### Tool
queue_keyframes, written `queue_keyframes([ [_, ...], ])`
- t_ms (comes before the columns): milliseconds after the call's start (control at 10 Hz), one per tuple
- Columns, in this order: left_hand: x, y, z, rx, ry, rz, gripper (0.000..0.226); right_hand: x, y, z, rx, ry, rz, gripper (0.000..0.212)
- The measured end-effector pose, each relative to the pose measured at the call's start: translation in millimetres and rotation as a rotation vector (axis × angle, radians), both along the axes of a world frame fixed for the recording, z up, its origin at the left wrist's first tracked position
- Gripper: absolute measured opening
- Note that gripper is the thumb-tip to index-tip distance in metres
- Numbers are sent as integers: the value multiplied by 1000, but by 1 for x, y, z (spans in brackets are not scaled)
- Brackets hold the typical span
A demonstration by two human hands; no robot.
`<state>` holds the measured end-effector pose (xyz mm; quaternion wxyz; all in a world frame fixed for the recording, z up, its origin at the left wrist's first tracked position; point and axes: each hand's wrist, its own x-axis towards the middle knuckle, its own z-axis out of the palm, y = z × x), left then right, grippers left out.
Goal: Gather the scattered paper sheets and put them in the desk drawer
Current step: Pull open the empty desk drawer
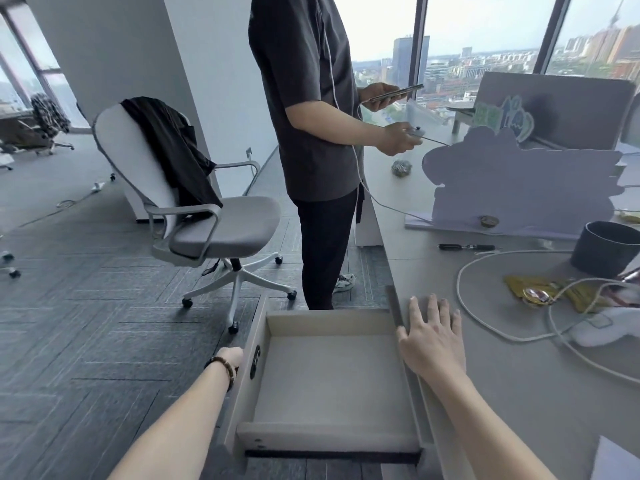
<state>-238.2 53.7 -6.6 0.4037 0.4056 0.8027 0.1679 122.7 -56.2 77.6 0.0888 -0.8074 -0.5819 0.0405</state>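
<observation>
The desk drawer (332,379) stands pulled out, its beige inside bare. My left hand (232,356) is closed on the drawer's front panel at the left, its fingers hidden behind the panel. My right hand (431,332) lies flat with fingers spread on the desk edge (519,375), just right of the drawer. One corner of a white paper sheet (614,460) shows at the bottom right of the desk.
A person in dark clothes (311,133) stands beyond the drawer holding a phone. A grey office chair (207,216) stands to the left. On the desk lie a white cable (464,306), a dark cup (606,247), a yellow wrapper (540,292), a pen (465,247) and a lilac cut-out board (519,185).
</observation>
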Motion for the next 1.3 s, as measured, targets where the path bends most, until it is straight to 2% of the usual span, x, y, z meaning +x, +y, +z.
queue_keyframes([
  [200, -10, 10, -9, 12, 201, -158, 42, 0, 0, 1, -7, 9, 0, 68],
  [400, -8, 10, -10, -28, 154, -93, 41, 0, 0, 1, -12, 9, 0, 68],
  [500, -7, 8, -19, 74, -64, 197, 44, 0, 0, 3, -19, 17, 2, 69],
  [600, -13, 11, -28, 94, -171, 272, 45, 2, 0, 5, -25, 40, 10, 69],
  [700, -19, 17, -30, 139, -210, 247, 30, 5, 1, 6, -31, 62, 12, 70],
  [800, -5, 8, -1, 269, -139, 195, 10, 8, 3, 7, -61, 93, 19, 72],
  [1000, 37, -12, 58, 460, -53, -39, 16, 11, 4, 17, -27, 272, -2, 67],
  [1100, 61, -16, 75, 508, -105, -121, 17, 12, -5, 28, 37, 407, -37, 65],
  [1200, 90, -23, 89, 535, -253, -163, 10, 18, -20, 41, 97, 483, -60, 65],
  [1300, 128, -36, 101, 552, -365, -249, 13, 28, -43, 54, 148, 494, -98, 64],
])
